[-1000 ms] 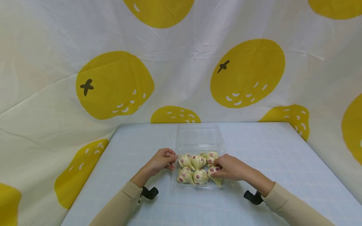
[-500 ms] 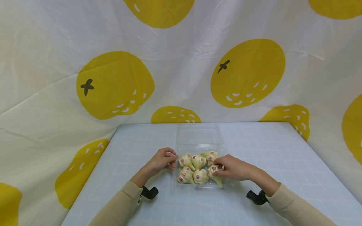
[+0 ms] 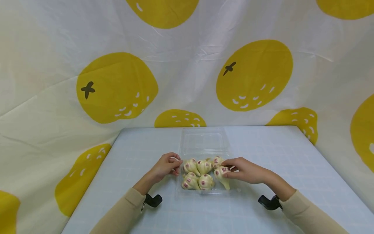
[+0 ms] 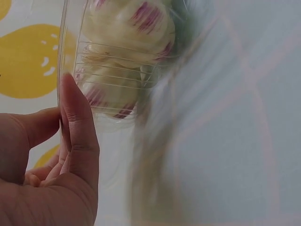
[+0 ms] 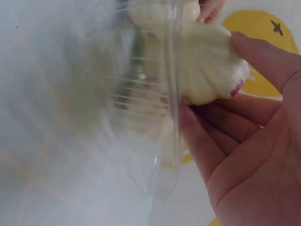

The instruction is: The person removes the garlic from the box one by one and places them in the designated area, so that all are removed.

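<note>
A clear plastic clamshell box (image 3: 191, 192) holds several garlic bulbs (image 3: 205, 182) with purple streaks, set in two rows. At its left side, my left hand (image 3: 166, 167) pinches the rim between thumb and index finger, as the left wrist view shows with the box wall (image 4: 63, 52). My right hand (image 3: 248, 170) grips a garlic bulb (image 3: 221, 174) at the right end of the near row, its stem pointing toward me. In the right wrist view this bulb (image 5: 207, 66) sits above the box rim, thumb on one side and fingers on the other.
The box's transparent lid (image 3: 204, 140) lies open toward the back. Beneath is a table with a pale blue checked cloth (image 3: 146, 143). A white curtain with yellow fruit prints (image 3: 187, 65) hangs behind. Dark camera mounts (image 3: 153, 200) sit at both wrists.
My right hand has risen slightly with the garlic bulb, whose stem end has moved away from the box's front edge. The left hand stays at the rim.
</note>
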Motion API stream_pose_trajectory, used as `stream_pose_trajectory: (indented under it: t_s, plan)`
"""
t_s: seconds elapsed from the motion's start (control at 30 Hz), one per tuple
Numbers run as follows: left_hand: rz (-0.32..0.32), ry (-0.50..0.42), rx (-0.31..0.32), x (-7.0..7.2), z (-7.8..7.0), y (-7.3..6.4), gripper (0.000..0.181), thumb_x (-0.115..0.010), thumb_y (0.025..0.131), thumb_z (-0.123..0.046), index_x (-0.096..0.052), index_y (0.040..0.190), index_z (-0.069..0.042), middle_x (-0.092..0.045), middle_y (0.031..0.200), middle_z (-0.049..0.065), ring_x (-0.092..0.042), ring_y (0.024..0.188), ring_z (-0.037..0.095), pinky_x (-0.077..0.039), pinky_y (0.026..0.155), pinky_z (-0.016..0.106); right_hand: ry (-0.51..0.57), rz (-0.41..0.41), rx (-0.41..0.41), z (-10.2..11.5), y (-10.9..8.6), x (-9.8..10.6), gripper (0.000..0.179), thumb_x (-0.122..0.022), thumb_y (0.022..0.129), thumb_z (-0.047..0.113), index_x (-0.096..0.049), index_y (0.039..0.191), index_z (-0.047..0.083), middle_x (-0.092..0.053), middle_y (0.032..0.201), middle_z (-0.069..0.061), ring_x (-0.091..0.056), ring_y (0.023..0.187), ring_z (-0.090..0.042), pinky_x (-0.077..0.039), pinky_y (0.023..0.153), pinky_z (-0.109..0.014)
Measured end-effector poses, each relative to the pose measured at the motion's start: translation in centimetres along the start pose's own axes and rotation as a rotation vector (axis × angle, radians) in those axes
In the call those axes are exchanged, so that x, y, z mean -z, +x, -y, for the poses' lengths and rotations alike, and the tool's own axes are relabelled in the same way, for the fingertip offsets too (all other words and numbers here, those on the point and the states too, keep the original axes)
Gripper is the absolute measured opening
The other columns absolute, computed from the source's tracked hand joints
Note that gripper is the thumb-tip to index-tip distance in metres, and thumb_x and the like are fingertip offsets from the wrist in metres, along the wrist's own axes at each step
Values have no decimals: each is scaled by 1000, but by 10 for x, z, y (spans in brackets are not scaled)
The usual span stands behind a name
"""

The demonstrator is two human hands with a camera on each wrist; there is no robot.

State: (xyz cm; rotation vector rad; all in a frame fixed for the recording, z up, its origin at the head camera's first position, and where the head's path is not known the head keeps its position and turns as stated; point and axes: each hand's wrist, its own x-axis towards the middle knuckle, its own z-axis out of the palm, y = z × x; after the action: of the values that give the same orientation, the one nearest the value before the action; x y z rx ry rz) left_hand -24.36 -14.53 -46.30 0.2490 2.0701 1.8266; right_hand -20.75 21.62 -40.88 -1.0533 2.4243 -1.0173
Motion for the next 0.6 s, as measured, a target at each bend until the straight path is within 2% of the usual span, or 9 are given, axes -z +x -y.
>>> stream_pose_trajectory:
  t_s: [0.13, 0.37, 0.6]
  plan:
    - [-3, 11, -1, 0, 1, -1, 22, -65, 101, -8, -54, 115, 4, -62, 74, 6, -62, 60, 13, -58, 58, 26, 68, -50, 2, -11, -1, 0, 42, -64, 103, 28, -61, 135, 1, -66, 130, -10, -65, 114, -21, -57, 94, -35]
    - [-7, 20, 0, -1, 1, -1, 23, -64, 101, -9, -54, 116, 5, -62, 74, 7, -62, 61, 13, -58, 58, 27, 197, -131, -46, -22, -3, 0, 37, -63, 104, 28, -63, 136, 10, -65, 134, -4, -58, 125, -21, -51, 100, -23]
    - [-10, 19, 6, -1, -2, -2, 23, -64, 101, -9, -54, 117, 5, -62, 74, 6, -61, 60, 13, -59, 58, 27, 269, -165, -58, -27, -6, 3, 38, -62, 104, 24, -61, 138, 7, -64, 135, -8, -58, 125, -16, -51, 99, -21]
